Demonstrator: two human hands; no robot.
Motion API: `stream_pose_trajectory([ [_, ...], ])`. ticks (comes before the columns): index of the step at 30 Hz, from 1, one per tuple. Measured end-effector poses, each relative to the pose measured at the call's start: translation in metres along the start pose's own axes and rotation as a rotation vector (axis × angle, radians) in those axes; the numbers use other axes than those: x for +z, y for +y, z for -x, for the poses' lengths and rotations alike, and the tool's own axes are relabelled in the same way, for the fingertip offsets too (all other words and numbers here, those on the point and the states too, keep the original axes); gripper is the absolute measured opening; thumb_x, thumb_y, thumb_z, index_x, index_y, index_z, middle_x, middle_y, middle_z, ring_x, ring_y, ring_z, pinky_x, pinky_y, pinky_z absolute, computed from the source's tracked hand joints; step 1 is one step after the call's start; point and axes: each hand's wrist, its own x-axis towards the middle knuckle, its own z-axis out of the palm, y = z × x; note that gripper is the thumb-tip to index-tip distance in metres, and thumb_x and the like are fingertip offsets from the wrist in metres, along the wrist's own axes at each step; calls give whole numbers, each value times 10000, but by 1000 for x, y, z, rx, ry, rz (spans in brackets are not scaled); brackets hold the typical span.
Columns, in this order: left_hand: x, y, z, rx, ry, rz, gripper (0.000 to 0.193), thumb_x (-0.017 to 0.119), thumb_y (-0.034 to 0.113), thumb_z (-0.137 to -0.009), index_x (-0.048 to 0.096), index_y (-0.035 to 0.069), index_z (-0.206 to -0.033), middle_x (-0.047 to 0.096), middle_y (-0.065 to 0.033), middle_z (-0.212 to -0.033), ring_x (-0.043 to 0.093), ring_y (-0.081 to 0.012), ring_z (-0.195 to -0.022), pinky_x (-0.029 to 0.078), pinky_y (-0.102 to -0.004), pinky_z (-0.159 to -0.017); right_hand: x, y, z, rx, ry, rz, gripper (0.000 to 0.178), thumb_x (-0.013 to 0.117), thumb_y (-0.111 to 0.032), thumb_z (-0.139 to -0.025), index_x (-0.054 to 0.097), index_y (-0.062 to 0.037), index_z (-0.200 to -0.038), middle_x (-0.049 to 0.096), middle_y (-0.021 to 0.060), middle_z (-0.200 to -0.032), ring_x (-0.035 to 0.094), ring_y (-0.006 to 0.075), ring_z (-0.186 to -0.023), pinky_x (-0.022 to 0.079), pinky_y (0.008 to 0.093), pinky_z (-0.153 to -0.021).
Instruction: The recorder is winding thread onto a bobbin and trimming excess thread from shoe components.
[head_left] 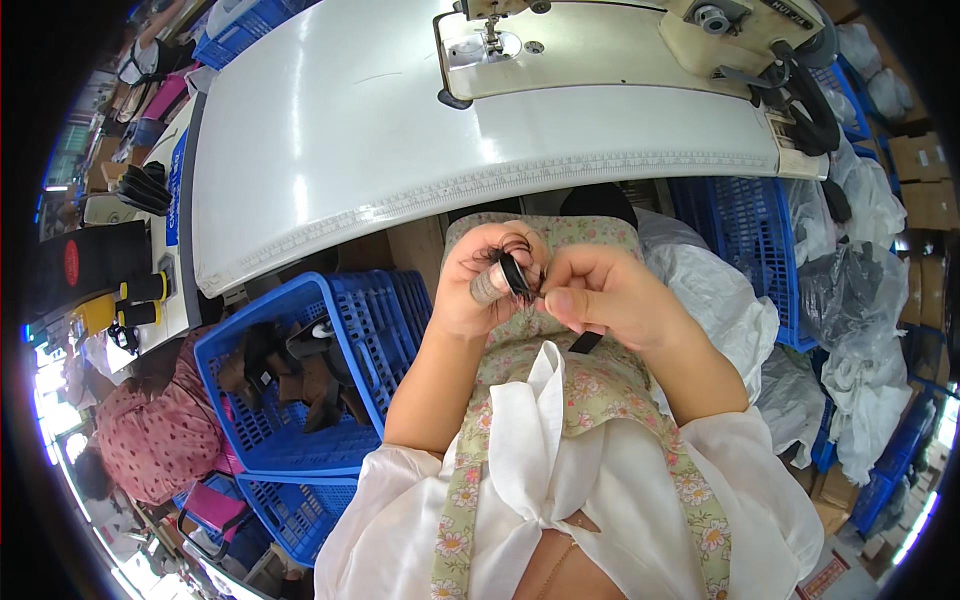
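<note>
Left hand point(487, 285): curled, gripping small black piece with loose threads point(513, 274) | Right hand point(612, 300): thumb and finger pinched at its edge, can't tell on what | Black piece: between both hands, over flowery apron point(612, 398) | Ahead: white table point(330, 130), sewing machine point(690, 60) | Left: blue plastic basket point(345, 310), dark pieces inside point(300, 372)

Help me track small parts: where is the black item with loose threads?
In the head view's middle, the black item sits in the left hand, beside the right hand, above the floral apron.
</note>
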Motion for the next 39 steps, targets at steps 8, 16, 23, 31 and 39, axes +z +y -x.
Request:
stream_pose_trajectory([
  [8, -4, 2, -3, 98, 36, -159, 233, 679, 158, -764, 574, 3, -901, 523, -112, -793, 503, -160, -684, 420, -226, -525, 7, 4, 5, -198, 121, 178, 169, 652, -160, -830, 557, -31, -775, 528, -35, -662, 453, 18, -581, 334, 170, -500],
  [16, -6, 4, -1, 67, 49, -198, 228, 681, 169, -766, 582, -3, -879, 522, -105, -802, 514, -162, -696, 433, -243, -576, 5, -1, 8, -31, 78, 97, 163, 658, -157, -824, 560, -28, -819, 532, -37, -666, 456, 21, -578, 352, 172, -511],
  [23, -1, -2, 2, 31, 26, -30, 223, 687, 170, -769, 584, 1, -872, 517, -97, -800, 508, -160, -700, 421, -252, -573, 5, 7, 3, -97, -9, 54, 162, 658, -155, -823, 560, -26, -832, 553, -25, -719, 474, 24, -621, 375, 179, -534],
  [31, -9, 6, 4, 34, -19, -168, 227, 661, 184, -788, 571, -1, -886, 525, -102, -807, 499, -160, -701, 415, -259, -584, 3, 6, 4, -98, 31, 146, 168, 643, -172, -840, 550, -38, -799, 539, -32, -674, 460, 24, -591, 350, 183, -510],
  [39, -10, 12, 3, 104, 9, -355, 235, 640, 163, -795, 555, -15, -923, 530, -113, -820, 511, -165, -684, 439, -262, -566, 13, 13, 9, -212, 184, 190, 196, 659, -197, -822, 554, -33, -850, 529, -24, -687, 470, 38, -590, 362, 172, -525],
])
